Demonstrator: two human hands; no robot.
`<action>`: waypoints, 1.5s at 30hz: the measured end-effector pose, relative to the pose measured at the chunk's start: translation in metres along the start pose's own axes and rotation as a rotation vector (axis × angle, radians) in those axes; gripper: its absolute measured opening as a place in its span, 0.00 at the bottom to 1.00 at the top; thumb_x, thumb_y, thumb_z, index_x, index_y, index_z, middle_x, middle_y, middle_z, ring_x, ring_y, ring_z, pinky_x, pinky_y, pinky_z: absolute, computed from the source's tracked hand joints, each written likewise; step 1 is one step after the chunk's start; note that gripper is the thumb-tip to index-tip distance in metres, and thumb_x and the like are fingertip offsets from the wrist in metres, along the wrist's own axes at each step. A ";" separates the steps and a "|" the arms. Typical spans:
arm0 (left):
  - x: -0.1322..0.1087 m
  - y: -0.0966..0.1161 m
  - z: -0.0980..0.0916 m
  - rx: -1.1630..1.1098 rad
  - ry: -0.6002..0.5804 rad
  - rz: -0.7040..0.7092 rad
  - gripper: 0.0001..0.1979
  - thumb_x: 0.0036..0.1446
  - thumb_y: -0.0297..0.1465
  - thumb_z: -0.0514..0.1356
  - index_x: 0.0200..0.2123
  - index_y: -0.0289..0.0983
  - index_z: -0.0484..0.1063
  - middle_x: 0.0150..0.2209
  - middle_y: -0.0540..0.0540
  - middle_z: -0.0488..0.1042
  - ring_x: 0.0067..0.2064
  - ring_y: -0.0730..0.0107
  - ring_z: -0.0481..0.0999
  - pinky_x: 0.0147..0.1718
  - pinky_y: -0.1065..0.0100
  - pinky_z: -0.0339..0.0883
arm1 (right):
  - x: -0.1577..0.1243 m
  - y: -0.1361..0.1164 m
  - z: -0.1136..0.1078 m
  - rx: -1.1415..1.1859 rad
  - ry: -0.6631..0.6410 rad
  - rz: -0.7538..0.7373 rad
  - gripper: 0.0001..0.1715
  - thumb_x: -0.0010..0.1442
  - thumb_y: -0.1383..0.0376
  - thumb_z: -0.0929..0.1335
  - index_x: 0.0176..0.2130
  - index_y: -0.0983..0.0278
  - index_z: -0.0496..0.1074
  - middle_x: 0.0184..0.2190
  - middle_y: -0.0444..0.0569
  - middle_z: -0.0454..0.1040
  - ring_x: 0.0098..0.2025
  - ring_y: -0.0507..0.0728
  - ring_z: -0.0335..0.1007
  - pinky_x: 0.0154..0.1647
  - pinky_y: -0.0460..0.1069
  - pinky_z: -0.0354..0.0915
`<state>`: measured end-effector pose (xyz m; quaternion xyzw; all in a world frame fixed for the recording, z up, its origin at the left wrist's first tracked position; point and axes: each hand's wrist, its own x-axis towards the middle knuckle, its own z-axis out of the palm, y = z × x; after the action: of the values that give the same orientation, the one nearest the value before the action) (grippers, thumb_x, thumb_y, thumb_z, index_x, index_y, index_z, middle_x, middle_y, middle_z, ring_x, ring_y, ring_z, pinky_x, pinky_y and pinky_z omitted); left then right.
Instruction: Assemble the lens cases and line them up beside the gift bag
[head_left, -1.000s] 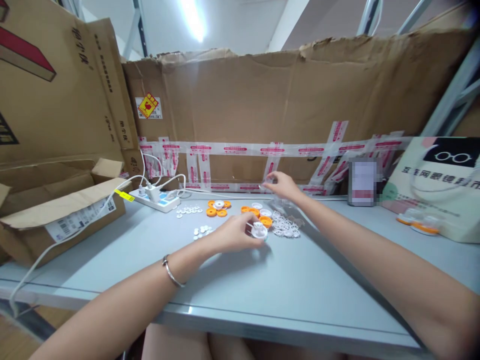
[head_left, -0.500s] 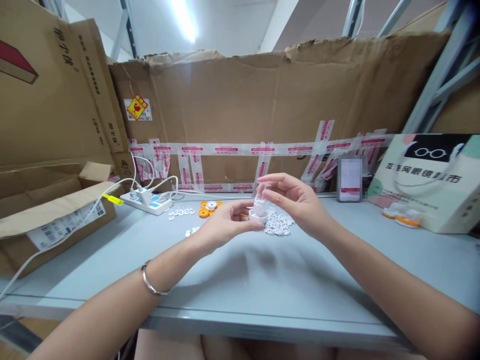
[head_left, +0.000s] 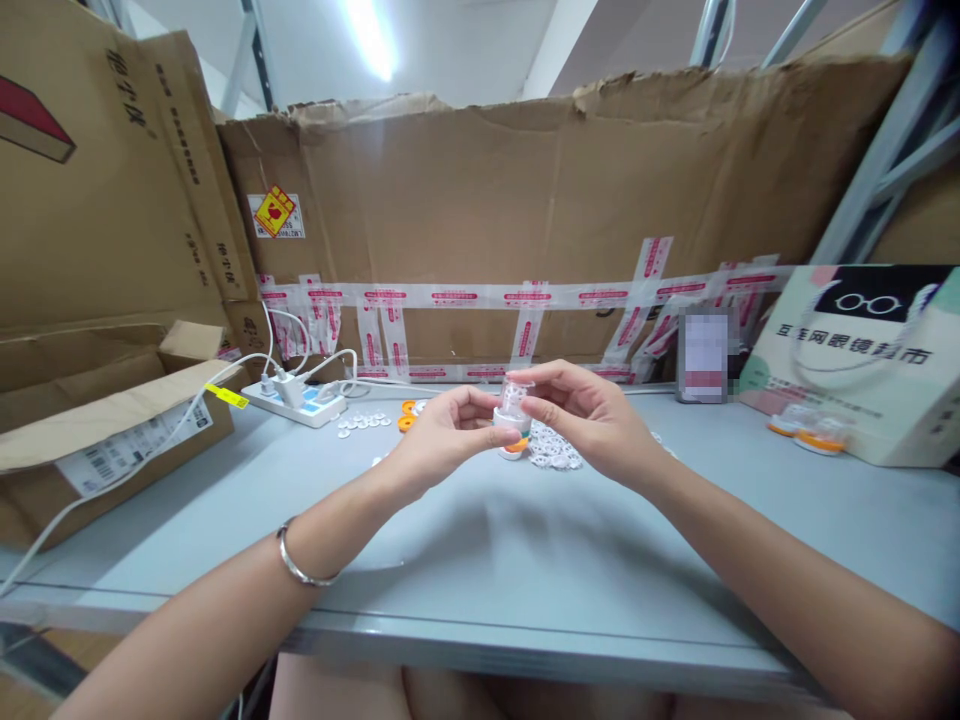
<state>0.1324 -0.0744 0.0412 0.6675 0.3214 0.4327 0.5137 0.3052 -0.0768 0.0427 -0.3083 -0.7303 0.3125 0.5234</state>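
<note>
Above the grey table (head_left: 525, 560), my left hand (head_left: 442, 435) pinches a small white round base (head_left: 510, 420). My right hand (head_left: 589, 415) pinches a small clear plastic piece (head_left: 516, 393) that sits on top of that base. The two hands meet at the middle of the view, fingers closed on the parts. Just behind and below them lie a heap of white ring-shaped parts (head_left: 553, 450), an orange cap (head_left: 516, 446), more orange caps (head_left: 409, 415) and small white discs (head_left: 364, 422).
A white power strip (head_left: 296, 400) with plugged cables lies at the back left. An open cardboard box (head_left: 105, 420) stands on the left. A taped cardboard wall (head_left: 525, 220) closes the back. A printed bag (head_left: 862, 355) and orange-and-clear pieces (head_left: 806, 430) sit at the right.
My right hand came back from the far pile with the clear piece. My left hand lifted the white base off the table. The two parts now meet between my hands.
</note>
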 end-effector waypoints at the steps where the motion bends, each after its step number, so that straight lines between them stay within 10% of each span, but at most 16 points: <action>1: 0.000 0.000 0.000 0.008 0.003 0.001 0.14 0.44 0.29 0.65 0.35 0.33 0.67 0.34 0.46 0.75 0.35 0.70 0.75 0.40 0.64 0.67 | 0.000 0.000 0.000 -0.003 0.002 0.006 0.14 0.53 0.59 0.68 0.40 0.61 0.70 0.33 0.47 0.74 0.34 0.54 0.71 0.30 0.49 0.70; 21: 0.005 -0.017 0.009 0.144 0.216 0.023 0.13 0.41 0.28 0.66 0.30 0.32 0.65 0.28 0.47 0.74 0.31 0.70 0.74 0.34 0.65 0.67 | -0.003 0.017 0.018 0.078 0.179 0.163 0.17 0.43 0.56 0.72 0.31 0.63 0.69 0.27 0.46 0.74 0.28 0.53 0.70 0.26 0.48 0.68; 32: 0.006 -0.017 0.002 -0.011 0.122 0.024 0.18 0.43 0.35 0.66 0.35 0.33 0.66 0.36 0.44 0.73 0.37 0.69 0.73 0.40 0.63 0.65 | 0.004 0.012 0.003 0.378 0.102 0.223 0.12 0.51 0.57 0.69 0.35 0.60 0.75 0.29 0.43 0.73 0.34 0.51 0.68 0.45 0.51 0.64; 45: 0.007 -0.027 0.002 -0.185 -0.013 0.031 0.15 0.50 0.33 0.62 0.41 0.34 0.65 0.38 0.43 0.72 0.40 0.68 0.73 0.45 0.61 0.62 | 0.002 0.016 -0.005 0.274 -0.012 0.233 0.13 0.54 0.63 0.66 0.41 0.59 0.72 0.39 0.45 0.72 0.40 0.53 0.69 0.43 0.52 0.64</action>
<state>0.1372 -0.0623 0.0169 0.6248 0.2665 0.4641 0.5685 0.3111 -0.0652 0.0329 -0.3146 -0.6432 0.4695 0.5167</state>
